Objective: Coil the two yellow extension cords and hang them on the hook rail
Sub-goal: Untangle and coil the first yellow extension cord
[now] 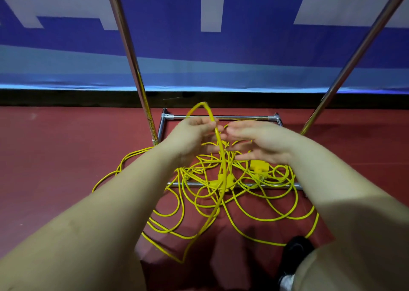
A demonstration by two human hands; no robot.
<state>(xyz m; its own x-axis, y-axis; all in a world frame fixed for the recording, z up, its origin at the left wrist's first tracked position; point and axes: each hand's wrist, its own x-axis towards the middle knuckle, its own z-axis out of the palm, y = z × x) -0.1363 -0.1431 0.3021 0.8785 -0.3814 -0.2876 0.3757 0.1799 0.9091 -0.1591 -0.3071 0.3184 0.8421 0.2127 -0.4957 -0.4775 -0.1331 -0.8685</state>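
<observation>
Pinching a raised loop of yellow cord (218, 136) between curled fingers, the left hand (192, 133) holds it up in front of the person. The right hand (259, 140) hovers just beside it with fingers straight and spread, gripping nothing. Below both hands the rest of the cord lies in a loose, bright yellow tangle (221, 191) on the red floor (55, 147), draped over the low bars of a chrome rack (221, 117). How many separate cords make up the tangle cannot be told. Two yellow socket blocks (259, 165) show in the heap under the right hand. Two slanted chrome poles (130, 54) rise beyond the hands. Behind them hangs a blue banner (254, 47) with large white shapes, not readable. A dark shoe (296, 248) sits near the right forearm.
</observation>
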